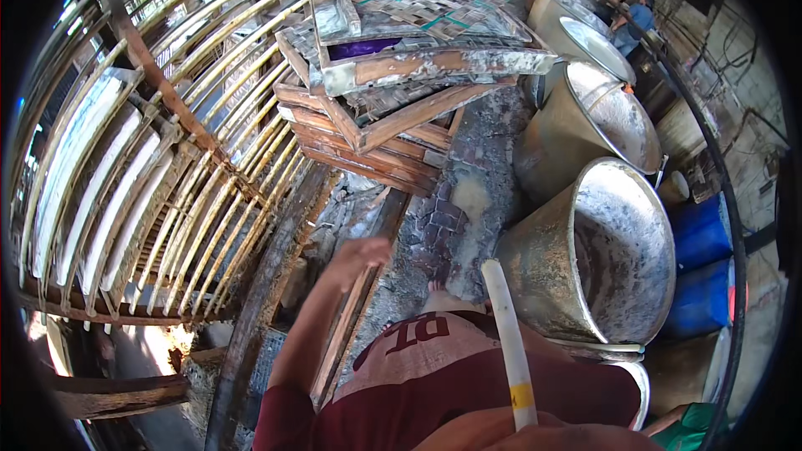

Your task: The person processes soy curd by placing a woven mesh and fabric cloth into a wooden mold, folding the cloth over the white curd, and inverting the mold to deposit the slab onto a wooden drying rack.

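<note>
One white pipe [506, 330] slants up from the lower edge, before the maroon shirt [434, 388]. It is probably light, stiff and slick if wet; the yellow band [522, 395] looks a sensible place to grip. The right hand [547, 436] seems to meet its bottom end, fingers impossible to tell. The left hand's [359, 257] fingers bend loosely, apparently holding nothing.

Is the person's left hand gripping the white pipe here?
No, the left hand is out to the left of the white pipe, with a clear gap between them.
</note>
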The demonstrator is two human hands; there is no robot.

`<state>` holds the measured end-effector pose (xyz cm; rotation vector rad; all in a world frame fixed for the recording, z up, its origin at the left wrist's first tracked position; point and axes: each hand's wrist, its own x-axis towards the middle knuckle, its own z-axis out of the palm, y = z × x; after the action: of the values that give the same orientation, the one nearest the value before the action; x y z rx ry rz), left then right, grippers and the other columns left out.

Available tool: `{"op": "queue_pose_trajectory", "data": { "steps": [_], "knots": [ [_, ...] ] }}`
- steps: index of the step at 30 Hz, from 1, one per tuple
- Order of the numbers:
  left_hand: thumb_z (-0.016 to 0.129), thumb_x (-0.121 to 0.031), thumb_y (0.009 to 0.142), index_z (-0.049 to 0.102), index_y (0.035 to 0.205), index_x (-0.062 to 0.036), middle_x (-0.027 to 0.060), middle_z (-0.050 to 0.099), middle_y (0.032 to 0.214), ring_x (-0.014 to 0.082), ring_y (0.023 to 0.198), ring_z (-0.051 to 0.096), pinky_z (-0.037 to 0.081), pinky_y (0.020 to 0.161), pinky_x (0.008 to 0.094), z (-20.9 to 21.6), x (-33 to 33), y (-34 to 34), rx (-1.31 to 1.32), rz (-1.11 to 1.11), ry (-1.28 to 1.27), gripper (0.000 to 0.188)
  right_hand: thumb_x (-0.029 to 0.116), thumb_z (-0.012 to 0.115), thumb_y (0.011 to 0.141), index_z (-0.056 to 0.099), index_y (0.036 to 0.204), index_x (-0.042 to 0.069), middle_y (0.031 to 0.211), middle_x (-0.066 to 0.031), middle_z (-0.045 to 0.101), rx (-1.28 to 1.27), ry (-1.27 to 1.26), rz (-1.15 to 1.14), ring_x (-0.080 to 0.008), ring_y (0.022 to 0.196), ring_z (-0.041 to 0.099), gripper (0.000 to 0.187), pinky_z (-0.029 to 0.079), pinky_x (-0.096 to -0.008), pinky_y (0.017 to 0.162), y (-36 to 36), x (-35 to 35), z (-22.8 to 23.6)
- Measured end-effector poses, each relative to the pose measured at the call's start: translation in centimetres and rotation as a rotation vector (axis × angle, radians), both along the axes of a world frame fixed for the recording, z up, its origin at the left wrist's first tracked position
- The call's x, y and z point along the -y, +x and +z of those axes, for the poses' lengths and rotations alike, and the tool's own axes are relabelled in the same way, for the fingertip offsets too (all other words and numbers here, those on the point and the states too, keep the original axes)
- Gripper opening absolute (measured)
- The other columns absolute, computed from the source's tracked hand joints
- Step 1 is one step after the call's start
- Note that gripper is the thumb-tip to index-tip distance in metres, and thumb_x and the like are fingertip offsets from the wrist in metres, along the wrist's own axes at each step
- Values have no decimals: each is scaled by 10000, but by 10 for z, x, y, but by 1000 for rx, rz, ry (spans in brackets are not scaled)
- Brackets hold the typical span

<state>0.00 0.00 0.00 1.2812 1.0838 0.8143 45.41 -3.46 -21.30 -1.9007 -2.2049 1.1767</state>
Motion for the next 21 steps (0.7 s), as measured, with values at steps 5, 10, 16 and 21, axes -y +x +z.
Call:
{"op": "queue_pose_trajectory", "data": {
  "steps": [5,10,16,21],
  "knots": [
    [583,-48,861,569,1215,81,193,675,1078,250,996,659,520,935,356,62,-26,-28,185,522,123,377,319,595,770,715,933,63,1003,-226,668,340,100,43,-405,925,648,327,514,-487,798,5,-54,-37],
    [528,-22,891,585,1209,54,135,663,1114,215,997,645,492,925,341,145,-68,-20,180,646,443,333,358,620,767,727,894,59,954,-214,682,223,62,51,-407,891,655,342,518,-483,756,32,-126,-57],
    [584,-91,920,518,1286,78,138,645,1182,203,1091,611,465,1002,336,225,-108,-31,-149,868,664,408,429,671,715,718,881,51,825,-207,681,-217,-233,226,-236,701,663,416,495,-400,637,-4,-189,31],
    [630,-64,878,478,1331,82,148,647,1158,146,956,633,491,862,258,242,-190,-35,-295,875,732,500,344,672,673,704,788,55,709,-202,648,45,190,457,-287,671,665,313,507,-440,633,12,-226,-18]
  ]
}}
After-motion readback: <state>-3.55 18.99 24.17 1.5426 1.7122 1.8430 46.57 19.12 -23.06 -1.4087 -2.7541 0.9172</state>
